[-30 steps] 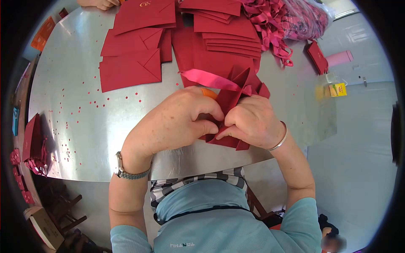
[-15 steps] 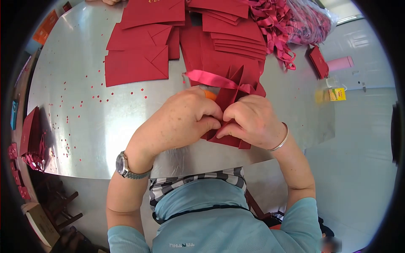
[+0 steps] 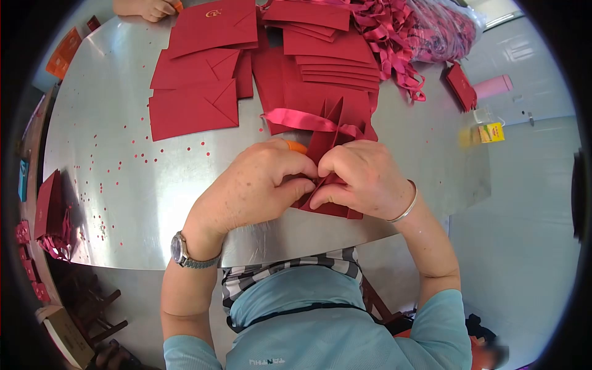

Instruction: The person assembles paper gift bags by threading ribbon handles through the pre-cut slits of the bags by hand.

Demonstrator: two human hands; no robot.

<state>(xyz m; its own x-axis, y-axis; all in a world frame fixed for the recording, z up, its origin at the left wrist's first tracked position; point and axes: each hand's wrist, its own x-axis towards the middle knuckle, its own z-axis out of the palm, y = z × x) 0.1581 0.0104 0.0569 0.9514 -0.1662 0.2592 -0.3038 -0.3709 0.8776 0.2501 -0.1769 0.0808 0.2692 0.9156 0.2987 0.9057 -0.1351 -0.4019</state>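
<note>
Metal table (image 3: 142,203) | left hand (image 3: 262,179) and right hand (image 3: 367,176) pinch ribboned bag (image 3: 320,140) | to my eye light, stiff, easily creased | folded edges offer the safest hold

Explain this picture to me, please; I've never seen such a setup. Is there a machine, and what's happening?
No machine is working here: these are a person's bare left hand and right hand. The camera is worn on that person's head, looking forward and down.

Both hands pinch a partly opened red paper bag, crossed by a pink ribbon.

Beyond it on the metal table lie flattened red paper bags, loose ribbons and a clear plastic bag. Small red dots are scattered about. Another person's hand shows at the far edge.
</note>
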